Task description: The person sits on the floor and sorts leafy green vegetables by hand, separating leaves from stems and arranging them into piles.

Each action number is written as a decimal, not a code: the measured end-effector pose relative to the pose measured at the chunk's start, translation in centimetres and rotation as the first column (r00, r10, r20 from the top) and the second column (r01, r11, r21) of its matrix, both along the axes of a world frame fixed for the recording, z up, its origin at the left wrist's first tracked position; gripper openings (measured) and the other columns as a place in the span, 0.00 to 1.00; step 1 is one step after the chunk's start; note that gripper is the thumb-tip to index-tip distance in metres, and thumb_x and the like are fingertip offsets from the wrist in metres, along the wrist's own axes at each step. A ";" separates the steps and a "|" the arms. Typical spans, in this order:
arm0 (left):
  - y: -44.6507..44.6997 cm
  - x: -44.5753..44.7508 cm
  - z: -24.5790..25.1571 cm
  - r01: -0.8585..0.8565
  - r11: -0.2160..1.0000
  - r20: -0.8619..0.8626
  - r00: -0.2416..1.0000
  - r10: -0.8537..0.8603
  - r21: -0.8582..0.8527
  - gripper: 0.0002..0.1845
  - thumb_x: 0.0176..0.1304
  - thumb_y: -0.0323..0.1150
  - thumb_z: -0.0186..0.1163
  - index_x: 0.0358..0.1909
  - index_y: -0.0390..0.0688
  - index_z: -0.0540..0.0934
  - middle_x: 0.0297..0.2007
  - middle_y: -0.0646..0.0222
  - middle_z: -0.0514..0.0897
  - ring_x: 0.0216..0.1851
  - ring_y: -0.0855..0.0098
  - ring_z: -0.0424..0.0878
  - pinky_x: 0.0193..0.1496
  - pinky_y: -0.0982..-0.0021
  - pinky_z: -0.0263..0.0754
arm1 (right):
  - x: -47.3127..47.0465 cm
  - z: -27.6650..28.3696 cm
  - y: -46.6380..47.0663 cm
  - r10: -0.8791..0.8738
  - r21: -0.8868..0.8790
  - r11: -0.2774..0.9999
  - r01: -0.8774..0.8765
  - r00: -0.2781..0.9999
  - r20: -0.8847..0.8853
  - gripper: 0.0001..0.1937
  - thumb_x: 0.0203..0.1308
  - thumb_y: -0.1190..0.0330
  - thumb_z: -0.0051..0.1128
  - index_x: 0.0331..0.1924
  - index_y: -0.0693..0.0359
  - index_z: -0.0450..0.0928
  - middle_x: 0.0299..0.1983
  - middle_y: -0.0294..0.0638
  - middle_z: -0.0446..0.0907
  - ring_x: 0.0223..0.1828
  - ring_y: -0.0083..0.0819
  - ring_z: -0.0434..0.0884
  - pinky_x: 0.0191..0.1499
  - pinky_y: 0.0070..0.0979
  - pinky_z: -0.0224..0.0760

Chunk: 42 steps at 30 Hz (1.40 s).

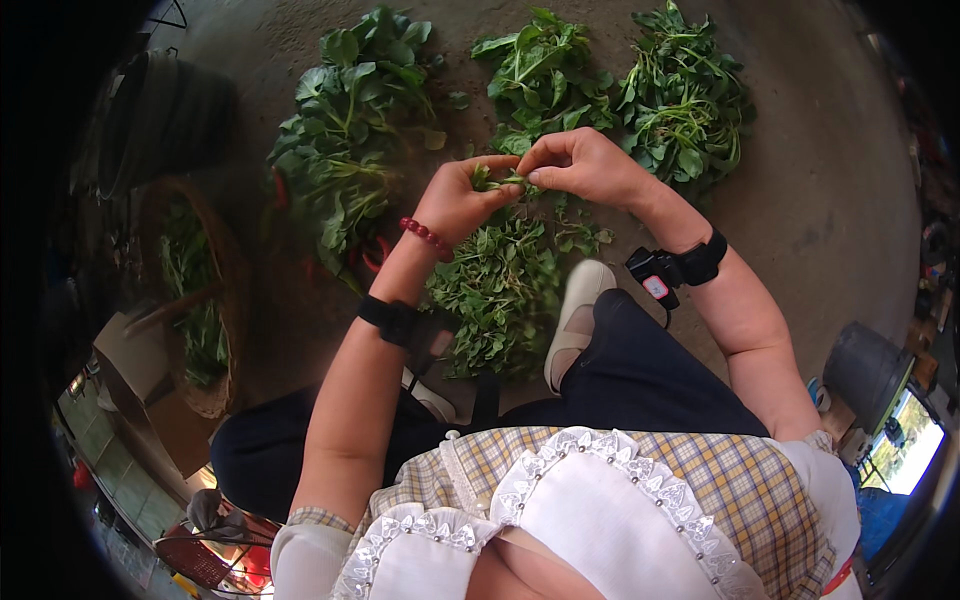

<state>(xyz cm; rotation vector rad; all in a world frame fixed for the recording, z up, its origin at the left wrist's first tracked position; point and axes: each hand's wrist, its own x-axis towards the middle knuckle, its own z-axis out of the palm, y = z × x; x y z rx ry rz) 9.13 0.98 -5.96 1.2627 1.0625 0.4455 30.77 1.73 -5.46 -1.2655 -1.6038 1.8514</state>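
My left hand (pixel 466 193), with a red bead bracelet at its wrist, is closed on a small sprig of leafy greens (pixel 491 180). My right hand (pixel 574 169) meets it from the right, thumb and forefinger pinched at the end of the sprig; whether a piece is between them is hard to tell. Under the hands lies a pile of small-leaved greens (pixel 502 292) on the concrete floor. Beyond them are a bunch of leafy greens (pixel 551 82) and, to its right, another heap of greens (pixel 686 105). A larger heap of broad-leaved greens (pixel 352 112) lies at the left.
Red chili peppers (pixel 375 255) lie by the left heap. A woven basket (pixel 225 300) with a handle holds long green leaves at the left, beside a cardboard box (pixel 135 360). Dark buckets (pixel 866 367) stand at right and upper left. My shoe (pixel 581 315) is close to the small-leaved pile.
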 end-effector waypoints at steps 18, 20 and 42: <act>0.1 -0.1 1.1 -0.034 0.990 -0.163 0.987 0.011 -0.135 0.23 0.56 0.29 0.69 0.53 0.33 0.78 0.35 0.67 0.85 0.37 0.81 0.80 0.41 0.77 0.76 | -2.9 0.9 -1.6 -0.103 0.695 0.708 -0.124 0.956 0.276 0.16 0.49 0.76 0.56 0.45 0.64 0.74 0.31 0.44 0.81 0.32 0.32 0.83 0.38 0.26 0.75; 0.1 -0.1 1.1 -0.067 0.987 -0.096 0.994 0.053 -0.147 0.24 0.56 0.30 0.69 0.54 0.33 0.77 0.35 0.68 0.85 0.36 0.81 0.80 0.41 0.77 0.76 | -3.1 0.7 -1.8 -0.154 0.787 0.607 -0.108 0.956 0.250 0.18 0.50 0.76 0.57 0.48 0.64 0.73 0.31 0.42 0.81 0.32 0.28 0.82 0.37 0.25 0.75; 0.5 -1.6 0.1 -0.199 0.973 -0.045 0.980 0.195 -0.113 0.24 0.61 0.34 0.66 0.57 0.37 0.76 0.37 0.73 0.87 0.27 0.88 0.72 0.31 0.83 0.67 | 0.1 -1.9 -0.3 -0.400 0.243 0.902 0.358 0.903 0.157 0.09 0.63 0.74 0.53 0.45 0.68 0.76 0.35 0.31 0.80 0.37 0.15 0.77 0.42 0.17 0.72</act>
